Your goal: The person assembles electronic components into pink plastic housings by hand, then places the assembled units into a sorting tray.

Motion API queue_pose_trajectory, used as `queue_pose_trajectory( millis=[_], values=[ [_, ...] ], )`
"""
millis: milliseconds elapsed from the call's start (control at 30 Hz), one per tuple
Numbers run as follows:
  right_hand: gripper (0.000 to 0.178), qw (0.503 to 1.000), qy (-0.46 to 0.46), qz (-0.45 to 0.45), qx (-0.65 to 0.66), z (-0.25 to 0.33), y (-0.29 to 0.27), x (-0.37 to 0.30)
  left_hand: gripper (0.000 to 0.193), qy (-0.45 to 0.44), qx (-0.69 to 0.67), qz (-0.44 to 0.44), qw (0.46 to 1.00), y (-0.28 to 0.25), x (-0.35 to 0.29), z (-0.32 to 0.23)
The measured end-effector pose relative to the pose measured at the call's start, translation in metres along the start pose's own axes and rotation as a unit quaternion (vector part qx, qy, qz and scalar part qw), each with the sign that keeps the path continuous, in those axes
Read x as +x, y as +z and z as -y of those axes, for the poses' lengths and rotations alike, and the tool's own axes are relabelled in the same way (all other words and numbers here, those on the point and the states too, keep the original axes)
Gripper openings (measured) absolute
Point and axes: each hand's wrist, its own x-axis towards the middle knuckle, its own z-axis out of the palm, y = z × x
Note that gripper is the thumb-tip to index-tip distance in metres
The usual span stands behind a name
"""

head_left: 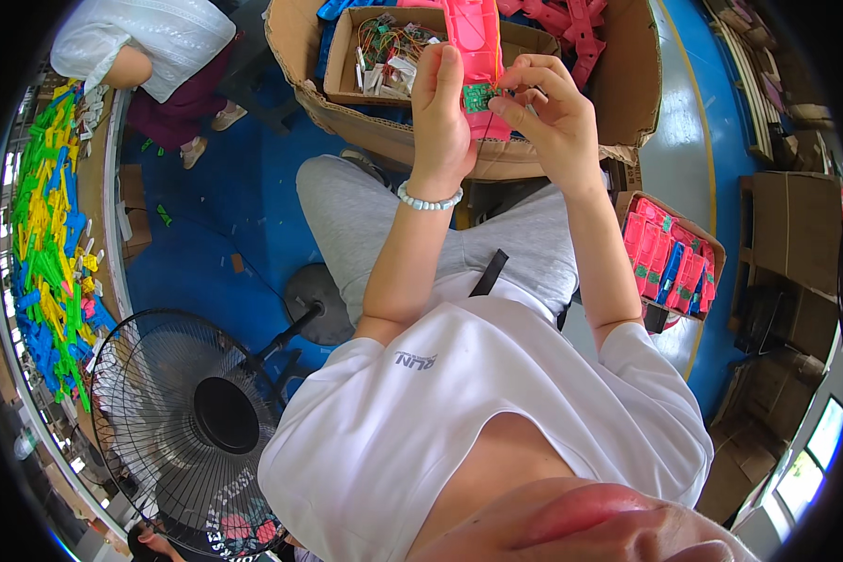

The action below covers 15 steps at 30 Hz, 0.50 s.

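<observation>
My left hand (443, 117) is closed around the lower side of a pink plastic shell (475, 36), which is held above a big cardboard box (384, 140). Over the shell's near end lies a small green circuit board (479, 97) with thin wires on it, one dark wire hanging down. At the board's right edge, the thumb and fingers of my right hand (560, 122) pinch the board's edge or its wires; the fingertips partly hide the spot.
Inside the big box stands a smaller carton (342, 80) of wired boards, beside more pink shells (581, 37). A carton of pink and blue shells (670, 258) is at my right. Left are a floor fan (225, 412), a table of coloured plastic parts (51, 253) and another person (159, 47).
</observation>
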Motion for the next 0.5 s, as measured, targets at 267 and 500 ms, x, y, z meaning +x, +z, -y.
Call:
queue_pose_trajectory(
  millis=[267, 500],
  values=[
    [0.018, 1.000, 0.014, -0.011, -0.012, 0.001, 0.001, -0.006, 0.026, 0.019, 0.030, 0.006, 0.999, 0.002, -0.002, -0.002],
    [0.016, 0.995, -0.001, 0.043, 0.091, 0.014, -0.024, -0.001, 0.033, -0.037, -0.022, 0.085, 0.995, -0.005, -0.008, -0.018]
  ],
)
